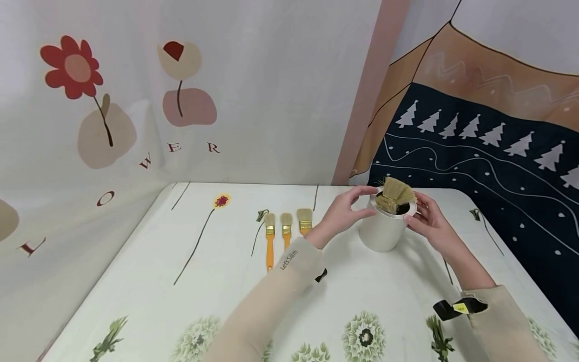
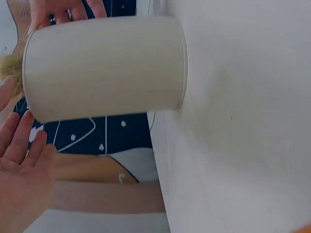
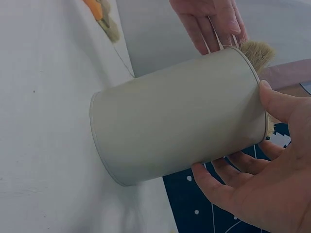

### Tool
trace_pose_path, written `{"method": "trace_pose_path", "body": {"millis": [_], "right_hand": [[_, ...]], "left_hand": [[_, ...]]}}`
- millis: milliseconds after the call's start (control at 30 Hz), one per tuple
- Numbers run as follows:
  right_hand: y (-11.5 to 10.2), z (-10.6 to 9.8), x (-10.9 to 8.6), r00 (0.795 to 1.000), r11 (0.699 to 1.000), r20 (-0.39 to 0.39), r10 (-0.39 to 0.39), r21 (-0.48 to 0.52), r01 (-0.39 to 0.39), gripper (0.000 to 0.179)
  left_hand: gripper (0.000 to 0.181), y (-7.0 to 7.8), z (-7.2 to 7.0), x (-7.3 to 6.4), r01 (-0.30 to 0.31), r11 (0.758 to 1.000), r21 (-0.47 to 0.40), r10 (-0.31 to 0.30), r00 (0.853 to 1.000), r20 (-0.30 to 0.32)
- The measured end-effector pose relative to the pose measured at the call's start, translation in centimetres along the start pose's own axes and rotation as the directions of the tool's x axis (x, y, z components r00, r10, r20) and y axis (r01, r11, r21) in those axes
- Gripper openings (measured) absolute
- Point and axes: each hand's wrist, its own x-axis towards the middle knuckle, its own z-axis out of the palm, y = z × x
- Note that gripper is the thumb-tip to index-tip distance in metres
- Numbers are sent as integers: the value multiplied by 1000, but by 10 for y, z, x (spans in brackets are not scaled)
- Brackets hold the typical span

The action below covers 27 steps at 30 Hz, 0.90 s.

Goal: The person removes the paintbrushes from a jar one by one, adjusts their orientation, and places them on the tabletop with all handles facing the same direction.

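Note:
A white cylindrical container (image 1: 382, 235) stands at the back right of the table, tilted slightly. Pale brush bristles (image 1: 398, 192) stick up out of its mouth; the handles are hidden inside. My right hand (image 1: 435, 224) holds the container near the rim, and the right wrist view shows thumb and fingers (image 3: 214, 187) around its side. On the other side my left hand (image 1: 342, 213) is at the rim with fingers and thumb spread. In the left wrist view those left fingers (image 2: 22, 138) look fairly straight, close to the container's edge.
Three flat paintbrushes with orange handles, including the leftmost paintbrush (image 1: 270, 241), lie side by side left of the container, partly behind my left arm. The tablecloth (image 1: 149, 281) has printed flowers. Hanging cloths (image 1: 280, 90) close off the back and right sides.

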Motion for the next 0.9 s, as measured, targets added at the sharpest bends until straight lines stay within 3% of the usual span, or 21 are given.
{"method": "trace_pose_path", "body": {"millis": [200,467,900], "right_hand": [[-1,0,-2,1000,1000,-3,-10,-21,10,78],[-3,2,-2,1000,1000,-8,-1,-17,1,78],[0,1,-1,1000,1000,-11,3,-13,-3,78]], "left_hand": [[49,4,13,3,8,996,92,-9,1000,6],[29,10,19,3,35,986,163,-24,997,-70],[21,24,16,3,-69,995,77,83,976,-200]]}}
